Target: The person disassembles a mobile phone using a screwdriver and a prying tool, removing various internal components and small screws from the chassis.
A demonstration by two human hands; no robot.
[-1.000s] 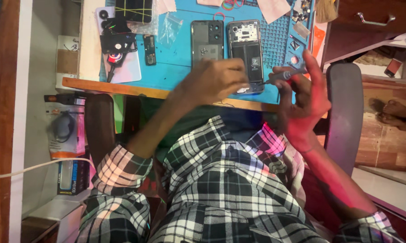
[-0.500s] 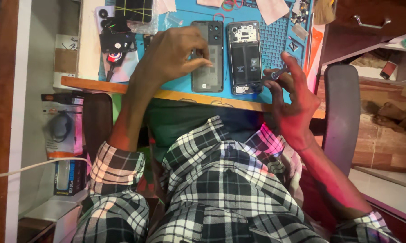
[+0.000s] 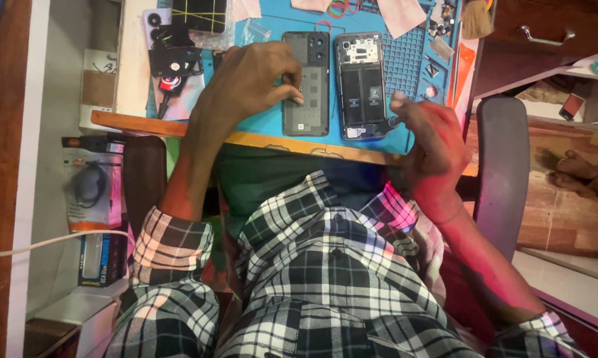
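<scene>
A blue work mat (image 3: 272, 122) lies on the desk with two phone parts side by side. My left hand (image 3: 246, 83) rests on the grey back cover (image 3: 309, 113), fingertips bunched on its left half. To the right lies the opened phone body (image 3: 360, 79), with its battery and board showing. My right hand (image 3: 428, 142) hovers at that phone's lower right corner with curled fingers, pinching a small dark tool (image 3: 395, 122) whose tip is barely visible.
A black gadget with a red button (image 3: 169, 66) and a dark device with yellow lines (image 3: 199, 13) sit at the mat's left. Small parts fill the ribbed tray (image 3: 415, 53); a brush (image 3: 476, 16) lies beyond. Chair armrest (image 3: 501, 166) at right, boxes (image 3: 90, 185) on the left shelf.
My left hand has moved left from the opened phone body onto the grey back cover. My right hand's spread fingers have curled in near the phone's lower corner.
</scene>
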